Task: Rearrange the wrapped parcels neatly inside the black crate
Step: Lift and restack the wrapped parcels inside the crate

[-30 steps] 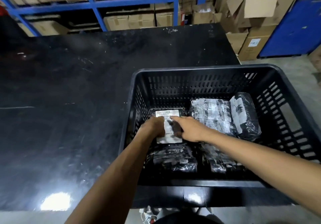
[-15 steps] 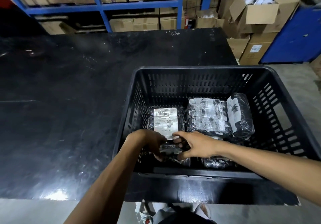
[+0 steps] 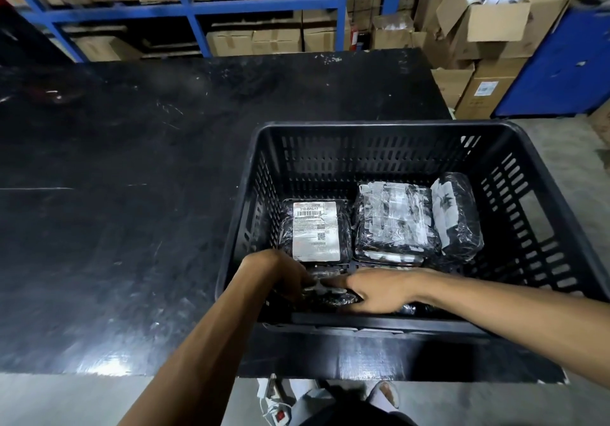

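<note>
Head camera, looking down: a black crate [image 3: 541, 174] with slotted walls sits at the near right corner of a scuffed black table [image 3: 115, 194]. Inside it lie several parcels wrapped in dark shiny film. One labelled parcel [image 3: 315, 230], white shipping label facing up, lies flat by the crate's left wall. Just to its right sits a taped parcel [image 3: 394, 220], and beside that a narrower parcel [image 3: 457, 214] leans against it, near the right wall.

Both bare forearms reach over the crate's near rim. The left hand [image 3: 284, 273] and right hand [image 3: 379, 288] meet in the near left part of the crate, fingertips almost touching, over a front parcel [image 3: 333, 295] that lies just in front of the labelled one. The fingers rest on its wrapping, seemingly curled around it, though the near wall and the hands hide most of it.

Beyond the table stand blue shelves [image 3: 194, 12] stacked with cardboard boxes.
</note>
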